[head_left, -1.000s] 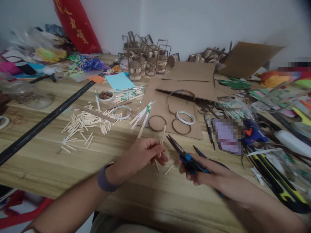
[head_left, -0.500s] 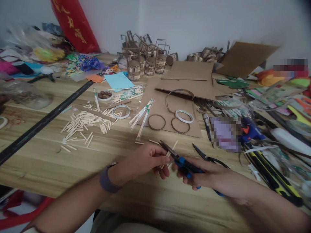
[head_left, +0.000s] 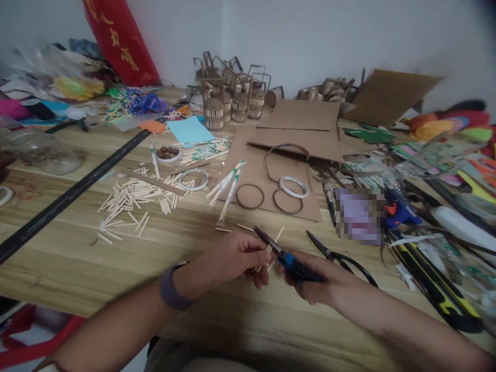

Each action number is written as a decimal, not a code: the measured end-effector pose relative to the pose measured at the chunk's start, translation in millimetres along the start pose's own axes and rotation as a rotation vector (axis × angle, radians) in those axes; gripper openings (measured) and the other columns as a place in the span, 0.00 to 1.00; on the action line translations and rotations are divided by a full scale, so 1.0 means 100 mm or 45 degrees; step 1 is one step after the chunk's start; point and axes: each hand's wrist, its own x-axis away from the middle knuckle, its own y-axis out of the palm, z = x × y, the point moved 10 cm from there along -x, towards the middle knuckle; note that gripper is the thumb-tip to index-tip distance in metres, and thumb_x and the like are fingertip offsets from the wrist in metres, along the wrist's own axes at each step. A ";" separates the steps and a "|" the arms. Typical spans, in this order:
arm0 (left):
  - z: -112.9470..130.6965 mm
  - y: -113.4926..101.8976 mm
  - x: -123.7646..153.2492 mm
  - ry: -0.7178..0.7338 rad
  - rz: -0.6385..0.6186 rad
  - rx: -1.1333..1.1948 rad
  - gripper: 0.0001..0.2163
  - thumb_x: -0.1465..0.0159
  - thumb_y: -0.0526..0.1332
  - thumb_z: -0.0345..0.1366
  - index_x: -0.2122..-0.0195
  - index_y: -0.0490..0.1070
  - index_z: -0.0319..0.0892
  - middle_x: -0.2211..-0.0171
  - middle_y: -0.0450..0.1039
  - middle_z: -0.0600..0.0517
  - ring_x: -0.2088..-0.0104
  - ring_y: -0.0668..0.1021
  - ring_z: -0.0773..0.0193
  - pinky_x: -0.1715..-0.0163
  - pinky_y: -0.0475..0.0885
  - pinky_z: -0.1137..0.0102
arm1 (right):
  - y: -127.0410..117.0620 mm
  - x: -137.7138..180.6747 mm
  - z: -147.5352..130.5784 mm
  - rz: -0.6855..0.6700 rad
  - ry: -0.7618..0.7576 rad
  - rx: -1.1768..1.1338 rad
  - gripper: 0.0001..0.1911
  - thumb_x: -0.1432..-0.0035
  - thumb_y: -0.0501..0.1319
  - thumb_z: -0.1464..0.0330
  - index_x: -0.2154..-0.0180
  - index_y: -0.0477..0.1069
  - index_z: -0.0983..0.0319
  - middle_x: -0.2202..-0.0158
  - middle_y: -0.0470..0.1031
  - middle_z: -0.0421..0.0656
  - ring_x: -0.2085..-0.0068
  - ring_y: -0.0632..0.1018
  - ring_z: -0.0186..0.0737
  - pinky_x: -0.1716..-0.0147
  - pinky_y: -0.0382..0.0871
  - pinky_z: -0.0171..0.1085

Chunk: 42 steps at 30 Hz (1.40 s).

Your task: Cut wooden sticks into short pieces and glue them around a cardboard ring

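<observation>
My left hand [head_left: 232, 254] pinches a thin wooden stick [head_left: 279, 234] between thumb and fingers; it pokes out past the scissors. My right hand [head_left: 321, 279] is wrapped round a pair of scissors [head_left: 274, 246] with blue and black handles. Their blades point up and left, across the stick just beyond my left fingertips. On the table beyond my hands lie a couple of loose sticks [head_left: 223, 230]. To the left is a heap of short cut sticks [head_left: 129, 194]. A second, black-handled pair of scissors [head_left: 329, 254] rests just beyond my right hand.
Paper-wrapped chopsticks [head_left: 231, 194], cardboard sheets [head_left: 240, 150], a roll of white tape [head_left: 293, 187] and cardboard rings [head_left: 250, 197] lie ahead. Small striped baskets [head_left: 214, 113] stand at the back. A yellow and black utility knife [head_left: 436, 284] lies at the right, among clutter.
The scissors' handles have come together as my right hand squeezed, and the blades look closer to shut. My left hand has stayed almost in place.
</observation>
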 end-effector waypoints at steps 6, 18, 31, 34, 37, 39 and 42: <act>0.01 0.00 0.00 0.007 0.020 -0.056 0.12 0.39 0.58 0.41 0.72 0.70 0.38 0.78 0.72 0.54 0.79 0.73 0.71 0.77 0.68 0.75 | 0.01 -0.04 0.00 0.066 -0.115 0.136 0.08 0.56 0.53 0.74 0.70 0.66 0.60 0.76 0.63 0.36 0.72 0.66 0.35 0.70 0.60 0.35; 0.00 0.01 0.01 0.008 0.024 -0.037 0.12 0.37 0.56 0.43 0.69 0.68 0.38 0.77 0.72 0.54 0.80 0.73 0.71 0.78 0.67 0.75 | 0.02 0.01 0.07 -0.001 0.019 -0.252 0.13 0.56 0.58 0.68 0.64 0.70 0.59 0.67 0.70 0.41 0.64 0.70 0.40 0.67 0.64 0.37; 0.00 0.00 -0.01 0.003 0.038 0.061 0.14 0.41 0.58 0.46 0.69 0.69 0.38 0.81 0.68 0.56 0.83 0.69 0.72 0.82 0.62 0.76 | 0.11 0.01 0.10 -0.121 0.100 -0.425 0.12 0.58 0.59 0.68 0.67 0.68 0.60 0.69 0.68 0.40 0.67 0.68 0.37 0.69 0.62 0.35; 0.00 -0.01 -0.01 0.006 0.043 0.063 0.15 0.41 0.58 0.47 0.68 0.70 0.38 0.81 0.68 0.56 0.82 0.69 0.72 0.82 0.62 0.76 | 0.11 0.01 0.09 -0.130 0.083 -0.443 0.11 0.59 0.59 0.69 0.67 0.68 0.61 0.69 0.68 0.40 0.66 0.69 0.37 0.69 0.62 0.35; 0.00 -0.01 -0.01 0.005 0.047 0.053 0.15 0.41 0.58 0.47 0.68 0.69 0.38 0.81 0.68 0.56 0.83 0.69 0.72 0.82 0.62 0.76 | 0.12 -0.01 0.08 -0.130 0.050 -0.412 0.11 0.57 0.58 0.69 0.67 0.67 0.61 0.69 0.68 0.40 0.67 0.68 0.36 0.70 0.63 0.35; 0.00 -0.01 -0.01 0.005 0.047 0.057 0.14 0.41 0.58 0.47 0.69 0.69 0.38 0.81 0.68 0.56 0.83 0.68 0.72 0.83 0.62 0.76 | 0.13 -0.03 0.09 -0.120 0.037 -0.367 0.10 0.56 0.58 0.69 0.66 0.67 0.61 0.70 0.67 0.39 0.69 0.67 0.35 0.71 0.62 0.34; 0.01 0.00 -0.01 0.023 0.032 0.055 0.14 0.40 0.58 0.47 0.70 0.68 0.39 0.81 0.67 0.57 0.82 0.68 0.73 0.83 0.62 0.77 | 0.13 -0.05 0.12 -0.086 0.017 -0.280 0.10 0.55 0.58 0.69 0.66 0.65 0.61 0.71 0.64 0.38 0.70 0.65 0.34 0.73 0.61 0.34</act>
